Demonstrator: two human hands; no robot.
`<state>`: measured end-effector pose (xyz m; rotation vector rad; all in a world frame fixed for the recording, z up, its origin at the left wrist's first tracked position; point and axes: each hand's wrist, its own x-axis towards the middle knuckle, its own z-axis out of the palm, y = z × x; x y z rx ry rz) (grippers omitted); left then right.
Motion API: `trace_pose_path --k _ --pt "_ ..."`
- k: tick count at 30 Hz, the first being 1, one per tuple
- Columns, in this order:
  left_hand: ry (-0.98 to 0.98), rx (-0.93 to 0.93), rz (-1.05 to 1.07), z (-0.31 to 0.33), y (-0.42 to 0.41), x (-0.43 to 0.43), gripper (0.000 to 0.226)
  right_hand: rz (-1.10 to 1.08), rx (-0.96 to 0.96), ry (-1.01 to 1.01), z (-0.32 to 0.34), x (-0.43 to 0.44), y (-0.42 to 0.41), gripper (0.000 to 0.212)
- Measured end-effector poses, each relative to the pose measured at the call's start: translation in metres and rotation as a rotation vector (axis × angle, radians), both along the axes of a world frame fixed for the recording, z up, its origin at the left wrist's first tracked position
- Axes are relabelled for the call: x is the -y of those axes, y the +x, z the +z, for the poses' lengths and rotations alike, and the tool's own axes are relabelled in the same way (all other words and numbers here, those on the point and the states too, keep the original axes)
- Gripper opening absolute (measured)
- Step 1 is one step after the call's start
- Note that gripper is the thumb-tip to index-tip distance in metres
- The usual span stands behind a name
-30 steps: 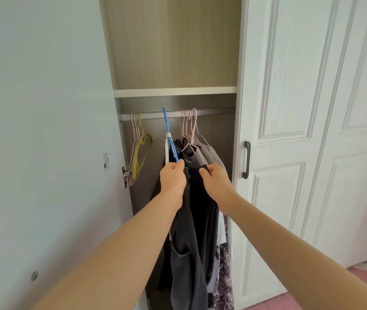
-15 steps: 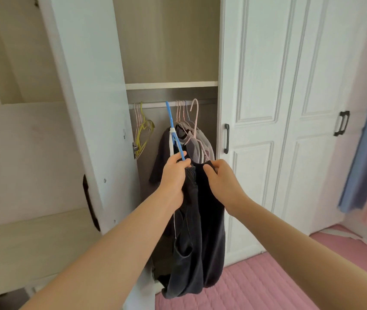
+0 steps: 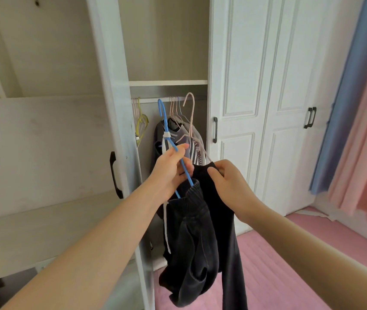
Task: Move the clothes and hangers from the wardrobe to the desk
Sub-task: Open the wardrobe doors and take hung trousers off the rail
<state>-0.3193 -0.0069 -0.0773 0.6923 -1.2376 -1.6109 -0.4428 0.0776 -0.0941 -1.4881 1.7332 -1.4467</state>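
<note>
The person stands facing the open wardrobe [image 3: 111,86] with both arms stretched out in front of it. The left hand [image 3: 173,168] has its fingers curled round the shaft of a blue hanger [image 3: 166,124], gripping it just below a white tie [image 3: 167,135] knotted on the wire. A dark grey garment [image 3: 191,233] with a ribbed waistband and a white drawstring [image 3: 166,222] hangs from that hanger, drooping below the hand. The right hand [image 3: 227,182] pinches the top edge of a black garment [image 3: 225,220], which hangs beside the grey one. A pink hanger [image 3: 191,115] slants up from that hand, its hook showing above the rail [image 3: 153,100]. I cannot tell whether the blue hook touches the rail. Both garments hang in front of the wardrobe opening, above a pink floor mat [image 3: 278,265]. On the rail behind them, grey clothes [image 3: 178,133] hang from more pink hangers, and a yellow hanger [image 3: 142,121] sits at the left end. Blue and pink curtains [image 3: 357,119] hang at the right.
</note>
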Motion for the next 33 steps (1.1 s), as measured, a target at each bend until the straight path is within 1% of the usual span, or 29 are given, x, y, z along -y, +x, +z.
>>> trace_pose_path --k 3,5,8,11,15,18,26,33 --pt "-0.013 0.023 -0.104 -0.003 0.018 -0.022 0.022 -0.019 0.023 -0.007 -0.001 -0.024 0.015 0.014" --pt "0.014 0.014 -0.155 -0.007 0.029 -0.040 0.021 -0.031 0.042 -0.009 -0.004 -0.041 0.027 0.014" --pt "0.062 -0.020 -0.216 -0.017 0.043 -0.070 0.017 -0.047 0.051 -0.003 -0.013 -0.069 0.043 0.016" --pt "0.100 -0.039 -0.243 -0.028 0.057 -0.100 0.017 -0.068 0.039 -0.001 -0.022 -0.098 0.055 0.016" --pt "0.132 -0.071 -0.202 -0.039 0.072 -0.137 0.018 -0.072 0.018 0.047 -0.032 -0.134 0.062 0.017" --pt "0.126 -0.089 -0.155 -0.042 0.082 -0.163 0.015 -0.057 0.036 0.039 -0.035 -0.160 0.063 0.014" --pt "0.056 -0.054 -0.077 -0.040 0.087 -0.225 0.015 0.047 -0.024 0.015 -0.031 -0.213 0.057 0.011" --pt "0.025 -0.048 0.060 -0.039 0.076 -0.292 0.014 0.171 -0.034 0.015 -0.027 -0.268 0.035 0.011"
